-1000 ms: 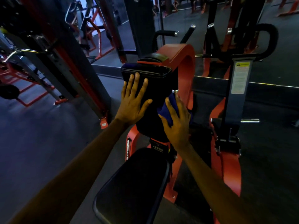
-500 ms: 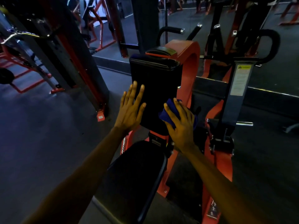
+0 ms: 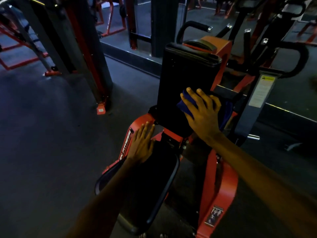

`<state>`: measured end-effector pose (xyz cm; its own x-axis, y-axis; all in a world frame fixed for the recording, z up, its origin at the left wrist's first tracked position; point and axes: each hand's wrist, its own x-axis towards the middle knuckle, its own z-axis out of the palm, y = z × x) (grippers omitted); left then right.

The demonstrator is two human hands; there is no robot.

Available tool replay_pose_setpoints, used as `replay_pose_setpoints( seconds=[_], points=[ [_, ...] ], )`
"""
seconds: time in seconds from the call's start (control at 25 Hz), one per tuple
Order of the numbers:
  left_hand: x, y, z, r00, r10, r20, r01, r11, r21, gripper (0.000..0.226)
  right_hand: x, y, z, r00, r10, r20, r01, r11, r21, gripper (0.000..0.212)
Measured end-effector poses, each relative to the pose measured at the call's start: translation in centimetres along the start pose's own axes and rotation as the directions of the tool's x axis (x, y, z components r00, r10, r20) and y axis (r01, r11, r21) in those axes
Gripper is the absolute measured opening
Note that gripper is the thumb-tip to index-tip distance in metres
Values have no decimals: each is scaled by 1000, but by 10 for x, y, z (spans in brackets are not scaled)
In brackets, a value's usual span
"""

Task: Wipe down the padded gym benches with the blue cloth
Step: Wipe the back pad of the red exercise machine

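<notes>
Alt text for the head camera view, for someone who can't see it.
A right hand presses a blue cloth low on an upright black back pad; the left hand rests flat at the far end of the seat pad.

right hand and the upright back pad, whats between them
The blue cloth: the right hand presses it against the lower part of the upright back pad, as the head view shows.

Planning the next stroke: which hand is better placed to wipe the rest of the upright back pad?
Right. The right hand presses the blue cloth low on the back pad; the left hand lies flat, clothless, at the far end of the seat pad.
</notes>
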<state>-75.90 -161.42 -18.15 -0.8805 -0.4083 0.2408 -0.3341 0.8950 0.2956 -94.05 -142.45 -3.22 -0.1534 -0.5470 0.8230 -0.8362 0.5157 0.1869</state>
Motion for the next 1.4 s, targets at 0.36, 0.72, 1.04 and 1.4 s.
replay_pose_setpoints(
  seconds=[0.36, 0.72, 1.04, 1.4],
  points=[
    [-15, 7, 51, 959, -65, 275, 76, 997, -31, 72, 11, -14, -8, 950, -285, 126, 290, 957, -21, 44],
    [-26, 0, 65, 927, -118, 355, 123, 992, 7, 85, 43, -77, 26, 738, -400, 544, 534, 838, -108, 44],
    [-31, 0, 70, 948, -104, 300, 119, 992, -32, 81, 31, -34, -6, 712, -364, 600, 546, 825, -147, 79],
    [-30, -1, 65, 948, -95, 304, 118, 991, -58, 89, 38, -61, -2, 428, -419, 801, 673, 739, 28, 66]
  ],
)
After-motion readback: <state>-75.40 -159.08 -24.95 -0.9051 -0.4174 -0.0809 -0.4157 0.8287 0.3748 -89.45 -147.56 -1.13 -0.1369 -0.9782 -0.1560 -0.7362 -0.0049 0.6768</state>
